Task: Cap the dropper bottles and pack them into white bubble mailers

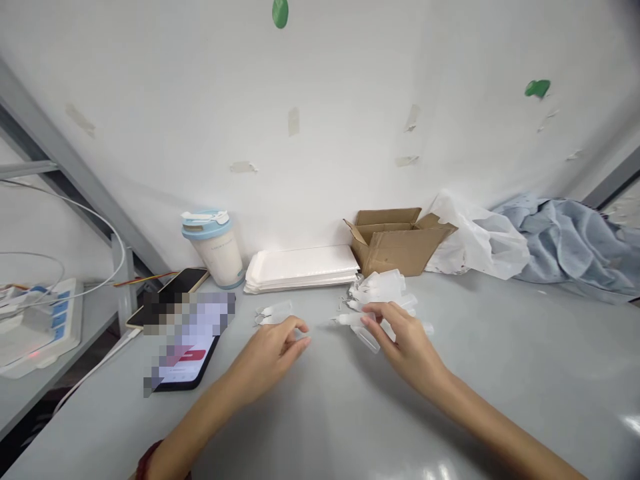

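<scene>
My right hand point(407, 337) pinches a small translucent plastic bottle point(350, 320) between thumb and fingertips. A thin metal tip on the bottle points left. Beside and behind it lies a loose pile of similar bottles point(383, 287), some partly hidden by my fingers. My left hand point(273, 350) hovers low over the table, thumb and index finger curved and apart, with nothing visible between them. Just behind that hand, a couple more translucent bottles point(275, 309) with thin bent tips lie on the table, one partly covered by the hand.
Against the wall stand a cup with a blue lid point(215, 247), a stack of white trays or sheets point(303, 267) and an open cardboard box point(405, 247). A white plastic bag point(480, 240) and blue cloth point(575, 240) lie right. Two phones point(187, 360) and a power strip point(50, 327) are left.
</scene>
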The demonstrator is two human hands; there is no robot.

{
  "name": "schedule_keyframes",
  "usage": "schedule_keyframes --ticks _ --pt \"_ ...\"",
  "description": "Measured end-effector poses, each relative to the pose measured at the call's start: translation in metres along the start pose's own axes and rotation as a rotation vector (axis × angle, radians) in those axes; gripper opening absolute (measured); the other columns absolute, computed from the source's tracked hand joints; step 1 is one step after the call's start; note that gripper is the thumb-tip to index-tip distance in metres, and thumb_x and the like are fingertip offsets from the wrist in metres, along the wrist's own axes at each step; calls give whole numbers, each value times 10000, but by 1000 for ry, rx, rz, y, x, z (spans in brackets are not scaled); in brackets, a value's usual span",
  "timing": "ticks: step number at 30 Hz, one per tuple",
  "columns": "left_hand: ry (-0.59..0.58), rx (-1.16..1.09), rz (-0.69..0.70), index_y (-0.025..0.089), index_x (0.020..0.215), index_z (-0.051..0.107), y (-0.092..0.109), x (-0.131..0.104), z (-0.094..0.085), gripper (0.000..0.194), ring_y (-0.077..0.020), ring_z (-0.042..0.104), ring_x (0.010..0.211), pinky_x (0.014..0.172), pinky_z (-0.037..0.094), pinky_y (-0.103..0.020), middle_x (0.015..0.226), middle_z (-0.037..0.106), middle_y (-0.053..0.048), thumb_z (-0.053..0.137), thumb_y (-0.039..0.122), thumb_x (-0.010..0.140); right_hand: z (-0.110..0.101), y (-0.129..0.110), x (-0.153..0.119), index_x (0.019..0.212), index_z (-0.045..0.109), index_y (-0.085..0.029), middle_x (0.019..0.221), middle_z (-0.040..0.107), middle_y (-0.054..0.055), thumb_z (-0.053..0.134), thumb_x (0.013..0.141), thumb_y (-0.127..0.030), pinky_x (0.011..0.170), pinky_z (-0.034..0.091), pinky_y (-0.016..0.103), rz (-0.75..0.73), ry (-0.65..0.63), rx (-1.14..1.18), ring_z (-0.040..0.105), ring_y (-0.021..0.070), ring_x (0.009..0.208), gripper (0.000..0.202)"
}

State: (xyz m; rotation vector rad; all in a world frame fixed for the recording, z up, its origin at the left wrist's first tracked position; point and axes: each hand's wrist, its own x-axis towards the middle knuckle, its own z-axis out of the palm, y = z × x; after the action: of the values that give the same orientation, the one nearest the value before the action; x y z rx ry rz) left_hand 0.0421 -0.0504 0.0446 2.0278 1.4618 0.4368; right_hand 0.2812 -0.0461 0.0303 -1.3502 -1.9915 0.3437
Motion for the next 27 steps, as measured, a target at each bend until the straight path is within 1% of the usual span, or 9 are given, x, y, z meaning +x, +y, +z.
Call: schedule_keyframes --ticks 2,4,8,10,14,17,20,24,27 --pt "-25 -101 6 188 1058 553 3 -1 5 299 -138 490 558 548 351 -236 670 531 32 422 388 879 0 -6 -2 928 584 -193 775 635 55 400 924 -354 483 412 260 52 -44 100 580 188 691 245" --pt "-50 -163 11 184 1071 567 6 -3 9 320 -132 482 554 540 352 -231 680 534 28 431 398 876 1 -10 -4 895 585 -197 754 634 41 410 918 -354 472 406 248 71 -72 163 575 174 670 236" --pt "-49 -204 5 166 874 621 11 -5 12 286 -124 437 538 520 328 -224 591 501 32 431 379 875 1 -14 -6 891 588 -195 781 640 37 430 909 -342 497 410 236 81 -99 237 575 167 711 216" --pt "-46 -231 6 163 820 621 12 -4 13 256 -120 433 537 520 327 -222 573 494 35 459 358 859 1 -15 -6 878 588 -197 769 635 32 428 910 -347 500 405 232 101 -109 269 572 165 710 221" --pt "-63 -288 8 162 785 620 14 -3 14 182 -114 445 547 534 341 -216 578 511 38 536 322 810 -2 -16 -5 832 580 -199 719 614 20 409 917 -374 491 383 226 139 -109 317 562 158 675 259" --pt "-60 -332 -19 162 731 607 15 -4 14 212 -110 444 544 523 349 -213 578 511 35 525 337 817 -3 -16 -4 827 577 -199 715 610 15 407 918 -385 487 375 222 154 -102 333 560 155 667 267" --pt "-66 -387 -45 164 757 613 16 -6 13 212 -111 458 553 505 365 -207 614 533 26 538 356 808 -4 -16 -5 825 575 -198 713 610 15 415 915 -383 481 371 219 152 -90 332 559 156 674 260" --pt "-57 -387 -50 164 774 634 18 -7 12 210 -111 468 558 518 383 -211 622 543 23 543 350 806 -4 -16 -5 820 577 -197 691 604 10 417 917 -370 476 372 217 126 -74 312 553 148 654 255" --pt "-85 -403 -71 162 767 638 18 -7 12 217 -110 473 538 517 397 -218 616 544 23 540 352 804 -4 -16 -5 814 574 -197 685 598 8 410 921 -375 470 370 218 125 -73 306 549 144 638 265"
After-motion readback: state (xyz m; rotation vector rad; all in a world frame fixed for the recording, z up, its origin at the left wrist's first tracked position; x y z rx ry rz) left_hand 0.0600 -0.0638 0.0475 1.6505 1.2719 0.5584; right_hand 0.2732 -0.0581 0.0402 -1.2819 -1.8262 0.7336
